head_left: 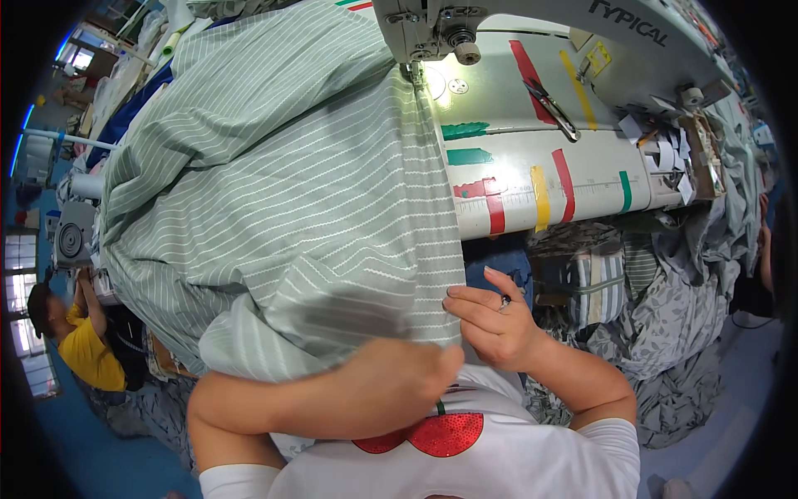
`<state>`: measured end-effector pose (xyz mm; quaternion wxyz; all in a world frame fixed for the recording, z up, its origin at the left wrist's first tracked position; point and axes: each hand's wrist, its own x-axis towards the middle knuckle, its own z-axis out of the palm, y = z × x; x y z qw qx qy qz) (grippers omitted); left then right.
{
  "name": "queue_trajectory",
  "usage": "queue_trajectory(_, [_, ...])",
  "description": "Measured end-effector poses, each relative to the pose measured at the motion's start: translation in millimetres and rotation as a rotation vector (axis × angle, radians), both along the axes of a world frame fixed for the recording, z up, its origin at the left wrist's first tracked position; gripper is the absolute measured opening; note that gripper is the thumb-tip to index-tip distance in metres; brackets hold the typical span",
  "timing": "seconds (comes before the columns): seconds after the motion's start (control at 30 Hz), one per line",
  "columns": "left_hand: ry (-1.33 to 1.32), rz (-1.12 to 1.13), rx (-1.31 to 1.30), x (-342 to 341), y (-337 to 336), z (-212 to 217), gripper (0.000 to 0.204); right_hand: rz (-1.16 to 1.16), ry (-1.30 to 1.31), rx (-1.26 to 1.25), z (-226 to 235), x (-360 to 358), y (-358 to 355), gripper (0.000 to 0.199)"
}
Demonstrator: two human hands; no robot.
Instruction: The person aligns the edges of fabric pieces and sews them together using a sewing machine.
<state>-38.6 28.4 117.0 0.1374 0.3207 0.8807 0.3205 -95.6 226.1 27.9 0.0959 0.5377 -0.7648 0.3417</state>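
A large grey-green fabric with white stripes (274,191) spreads from under the sewing machine's presser foot (413,73) toward my body. Its folded right-hand border hangs over the table's front edge. At that border, low down, my right hand (499,324) has its fingertips closed on the fabric edge; another finger, above, stands apart. A dark ring circles one finger. My left hand (403,374) crosses in front of my chest over the near end of the fabric, close to the right hand. Motion smears its fingers, so its grip is unclear.
Thread snips (559,116) lie on the machine bed right of the needle. Coloured tape strips (564,185) mark the table edge. Paper scraps (665,158) sit at the right end. Bundled fabrics (594,287) are stacked below. A person in yellow (93,353) works at far left.
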Motion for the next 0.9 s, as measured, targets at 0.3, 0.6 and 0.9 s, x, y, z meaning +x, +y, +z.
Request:
queue_trajectory(0.3, [0.306,1.031,-0.702,-156.8,-278.7,-92.9,0.061,-0.035,-0.222,-0.107,-8.2,5.6,-14.6,0.015])
queue_trajectory(0.6, [0.663,0.718,-0.290,-262.0,-150.4,-41.1,0.044,-0.154,-0.291,-0.083,-16.3,7.6,-16.2,0.013])
queue_trajectory(0.9, [0.480,0.428,-0.029,-312.9,-104.6,-92.1,0.023,-0.106,-0.353,-0.051,-3.1,2.1,-12.3,0.013])
